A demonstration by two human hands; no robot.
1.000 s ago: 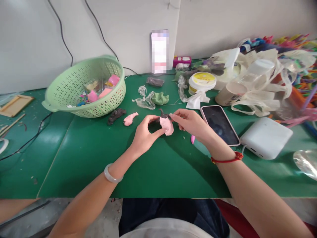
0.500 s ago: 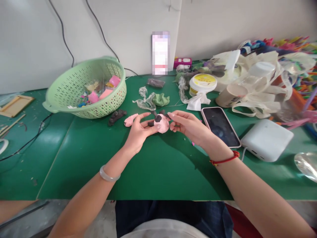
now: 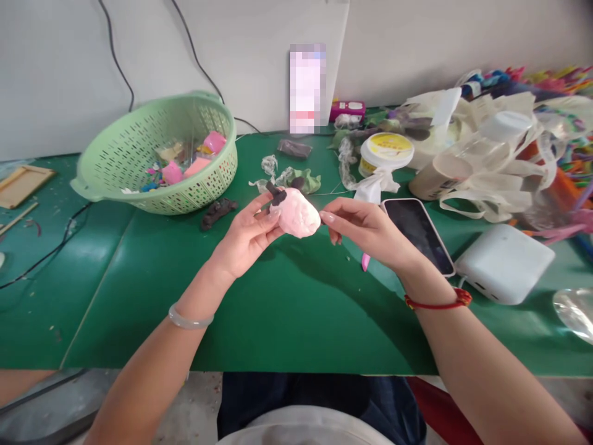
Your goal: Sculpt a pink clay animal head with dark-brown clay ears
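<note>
My left hand (image 3: 250, 232) is closed on a pink clay figure (image 3: 299, 213) with dark grey clay parts, gripping its left side between thumb and fingers. The figure is held above the green table, its smooth pink side toward me. One dark stub (image 3: 277, 195) sticks out at its upper left, beside my left fingers. At the figure's right end, my right hand (image 3: 365, 228) has thumb and forefinger pinched together, close against the pink clay. Whatever may be between those fingertips is too small to make out. A lump of dark clay (image 3: 218, 214) lies left of my left hand.
A green basket (image 3: 152, 179) with clay packs stands at the left. Behind the figure are plastic wrap and a green clay piece (image 3: 311, 181). A white tub (image 3: 386, 154), a phone (image 3: 419, 238), a white box-shaped device (image 3: 504, 264) and plastic bags (image 3: 491, 148) fill the right.
The clay figure has been raised and turned, so more of its pink side faces me. My right fingers have shifted from near a dark part to the pink end.
</note>
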